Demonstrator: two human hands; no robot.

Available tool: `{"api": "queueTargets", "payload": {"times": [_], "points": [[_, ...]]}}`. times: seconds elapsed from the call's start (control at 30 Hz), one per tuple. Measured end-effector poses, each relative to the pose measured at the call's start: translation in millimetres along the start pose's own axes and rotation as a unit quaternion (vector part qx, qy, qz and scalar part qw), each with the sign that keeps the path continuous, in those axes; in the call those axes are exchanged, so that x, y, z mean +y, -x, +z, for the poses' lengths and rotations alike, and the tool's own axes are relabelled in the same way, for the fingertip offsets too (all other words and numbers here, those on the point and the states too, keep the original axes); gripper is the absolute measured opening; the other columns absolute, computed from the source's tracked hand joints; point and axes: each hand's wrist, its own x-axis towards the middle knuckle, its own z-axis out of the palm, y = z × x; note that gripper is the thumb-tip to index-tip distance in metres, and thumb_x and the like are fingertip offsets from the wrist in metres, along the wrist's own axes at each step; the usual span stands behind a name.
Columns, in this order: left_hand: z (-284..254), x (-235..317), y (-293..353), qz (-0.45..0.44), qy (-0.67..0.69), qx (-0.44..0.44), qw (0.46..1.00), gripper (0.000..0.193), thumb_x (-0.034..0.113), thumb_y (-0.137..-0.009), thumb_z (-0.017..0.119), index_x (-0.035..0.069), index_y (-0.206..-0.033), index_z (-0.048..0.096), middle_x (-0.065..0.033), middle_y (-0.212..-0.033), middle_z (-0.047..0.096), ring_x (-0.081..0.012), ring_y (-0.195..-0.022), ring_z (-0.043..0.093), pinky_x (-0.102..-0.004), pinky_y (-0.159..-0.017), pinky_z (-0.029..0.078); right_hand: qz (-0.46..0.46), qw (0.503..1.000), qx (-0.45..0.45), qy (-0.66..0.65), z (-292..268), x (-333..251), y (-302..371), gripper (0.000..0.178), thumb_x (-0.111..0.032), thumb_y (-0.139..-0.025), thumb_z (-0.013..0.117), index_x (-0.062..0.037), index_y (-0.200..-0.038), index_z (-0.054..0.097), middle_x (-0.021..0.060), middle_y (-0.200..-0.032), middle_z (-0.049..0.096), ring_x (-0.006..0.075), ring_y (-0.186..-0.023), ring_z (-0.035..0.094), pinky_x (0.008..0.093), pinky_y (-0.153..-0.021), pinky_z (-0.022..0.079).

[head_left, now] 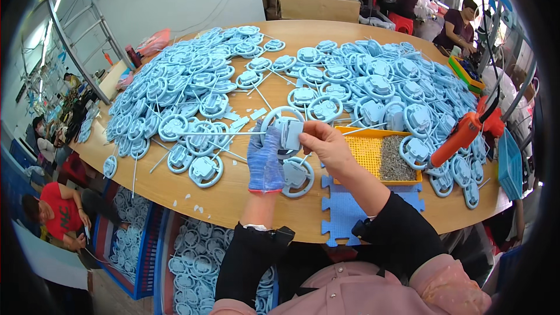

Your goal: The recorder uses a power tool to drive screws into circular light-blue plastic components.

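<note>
My left hand (266,162), in a blue-and-white knit glove, is closed on a light-blue round plastic part (290,134). This part has an open ring, a boxy housing in its middle and a thin stick reaching left. Bare fingertips of my right hand (328,147) pinch together at the housing's right edge; whether something small sits between them is hidden. Just beneath, another ring-shaped part (298,176) lies on the table. Right of my hands stands a yellow tray (363,149) with small metal screws (398,160) in its right side.
Two heaps of like parts, one left (175,81) and one right (379,76), cover much of the wooden table (262,213). An orange power screwdriver (458,139) hangs at right. A blue foam mat (341,217) lies at the front edge. Filled crates (149,256) stand below; several people work around.
</note>
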Motion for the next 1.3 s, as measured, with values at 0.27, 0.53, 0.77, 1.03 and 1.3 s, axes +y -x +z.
{"api": "queueTargets", "payload": {"times": [0.27, 0.53, 0.77, 1.03, 1.3], "points": [[-1, 2, 4, 0.007, -0.032, -0.022, 0.999, 0.035, 0.015, -0.092, 0.062, 0.008, -0.125, 0.052, -0.0064, -0.111, 0.063, -0.0169, -0.096, 0.064, -0.0298, -0.078, 0.057, -0.081, 0.995, 0.013, 0.061, 5, 4, 3, 0.013, -0.008, -0.087, 0.067, -0.0034, -0.091, 0.056, 0.0012, -0.077, 0.061, 0.0072, -0.067, 0.056, 0.0221, -0.06, 0.048], [0, 21, 10, -0.026, -0.049, -0.024, 0.998, 0.042, 0.013, -0.09, 0.066, 0.007, -0.128, 0.049, -0.0068, -0.117, 0.06, -0.0169, -0.103, 0.062, -0.0302, -0.085, 0.055, -0.088, 0.985, -0.024, 0.148, -1, -3, -2, 0.013, -0.008, -0.087, 0.068, -0.0029, -0.089, 0.057, -0.0007, -0.078, 0.06, 0.0057, -0.068, 0.055, 0.0206, -0.061, 0.046], [-8, 19, 5, 0.016, -0.253, -0.098, 0.962, 0.063, 0.009, -0.081, 0.074, 0.007, -0.134, 0.04, -0.0084, -0.119, 0.058, -0.0173, -0.105, 0.06, -0.0296, -0.085, 0.055, -0.098, 0.93, -0.043, 0.352, 5, -10, 3, 0.018, -0.014, -0.086, 0.07, -0.0022, -0.092, 0.058, 0.0007, -0.081, 0.063, 0.0075, -0.072, 0.057, 0.0253, -0.065, 0.048], [-12, 30, 11, -0.019, -0.202, -0.087, 0.975, 0.071, 0.007, -0.076, 0.077, 0.002, -0.132, 0.034, -0.0118, -0.116, 0.058, -0.0166, -0.1, 0.061, -0.0284, -0.082, 0.054, 0.049, 0.98, -0.149, 0.122, -5, -21, -12, 0.045, -0.022, -0.084, 0.074, 0.0024, -0.118, 0.058, 0.0068, -0.101, 0.066, 0.0127, -0.088, 0.062, 0.0277, -0.076, 0.05], [-3, 41, 15, -0.106, -0.425, -0.043, 0.898, 0.101, 0.018, -0.07, 0.084, 0.005, -0.146, 0.019, -0.0139, -0.119, 0.057, -0.0176, -0.096, 0.063, -0.0291, -0.073, 0.055, 0.065, 0.985, -0.08, 0.137, 5, -8, -7, 0.039, -0.023, -0.082, 0.076, -0.0006, -0.11, 0.061, 0.0042, -0.095, 0.066, 0.0111, -0.083, 0.06, 0.0247, -0.073, 0.048]]}}
